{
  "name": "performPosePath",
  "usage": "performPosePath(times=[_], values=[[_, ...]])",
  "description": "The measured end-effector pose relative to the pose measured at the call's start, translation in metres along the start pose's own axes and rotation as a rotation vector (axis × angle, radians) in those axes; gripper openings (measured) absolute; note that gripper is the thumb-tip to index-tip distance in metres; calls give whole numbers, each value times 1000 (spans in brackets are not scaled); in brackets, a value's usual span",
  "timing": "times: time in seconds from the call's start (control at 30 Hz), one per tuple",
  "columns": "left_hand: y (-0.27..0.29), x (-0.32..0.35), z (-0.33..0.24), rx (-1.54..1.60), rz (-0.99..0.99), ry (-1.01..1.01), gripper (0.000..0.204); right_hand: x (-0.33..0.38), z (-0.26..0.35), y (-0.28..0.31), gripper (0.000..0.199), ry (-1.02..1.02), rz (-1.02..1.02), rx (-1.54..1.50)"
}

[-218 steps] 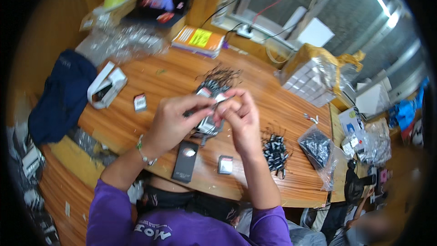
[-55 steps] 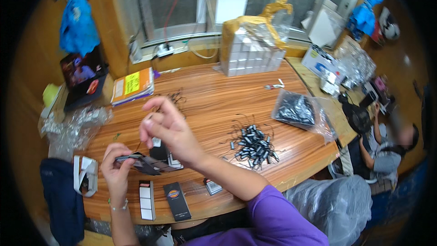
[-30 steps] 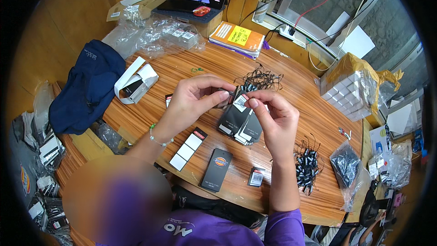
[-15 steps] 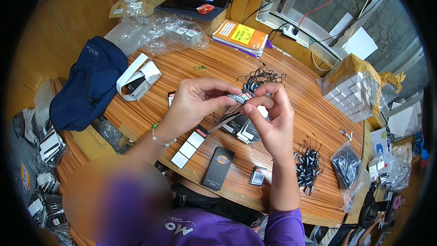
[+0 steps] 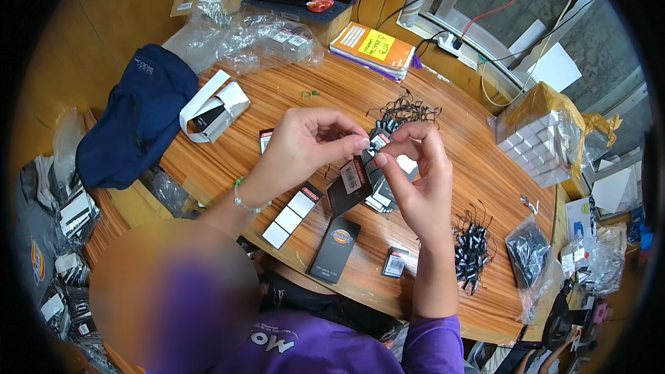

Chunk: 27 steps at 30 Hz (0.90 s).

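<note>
Over the middle of the table, my left hand point(image 5: 315, 142) and my right hand point(image 5: 419, 183) come almost together, both pinched at the fingertips. Between them hangs a black hang tag point(image 5: 348, 185) with a white and red label, tilted, its top at the fingers. A small dark bit, perhaps a tag string, shows between the fingertips; which hand bears the tag is hard to make out. Beneath lie a stack of black tags point(image 5: 344, 253), a strip of white-and-black labels point(image 5: 292, 215) and a small stack of barcode stickers point(image 5: 395, 262). More tags point(image 5: 384, 197) lie partly hidden behind the hands.
Black tag strings lie in a far bundle point(image 5: 405, 109) and a right-hand pile point(image 5: 472, 253). A plastic bag point(image 5: 530, 256) of black strings rests at the right edge, near a wrapped block of white boxes point(image 5: 533, 138). Left are a navy cloth bag point(image 5: 138, 118) and a white carton point(image 5: 222, 111).
The black tag has swung round, its labelled face now showing below my fingers. Both hands stay close together, with the left fingertips shifted slightly. The whole view has moved a little.
</note>
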<state>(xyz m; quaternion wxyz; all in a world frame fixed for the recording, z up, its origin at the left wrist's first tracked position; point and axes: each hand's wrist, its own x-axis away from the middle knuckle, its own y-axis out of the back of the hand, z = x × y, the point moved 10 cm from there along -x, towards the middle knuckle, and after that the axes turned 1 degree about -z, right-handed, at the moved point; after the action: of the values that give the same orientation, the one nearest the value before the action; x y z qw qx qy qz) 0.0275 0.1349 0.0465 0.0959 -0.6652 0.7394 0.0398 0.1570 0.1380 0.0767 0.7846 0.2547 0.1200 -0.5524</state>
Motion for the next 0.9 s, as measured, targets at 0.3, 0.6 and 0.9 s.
performPosePath(times=[0.3,0.6,0.9], values=[[-1,-4,8,24,38,17,10,0,-7,0,24,-56,3,-38],[-2,-4,5,25,34,3,10,0,-8,2,24,-49,-16,-43],[-8,-5,19,48,140,86,12,2,-13,-9,25,-80,49,-66]])
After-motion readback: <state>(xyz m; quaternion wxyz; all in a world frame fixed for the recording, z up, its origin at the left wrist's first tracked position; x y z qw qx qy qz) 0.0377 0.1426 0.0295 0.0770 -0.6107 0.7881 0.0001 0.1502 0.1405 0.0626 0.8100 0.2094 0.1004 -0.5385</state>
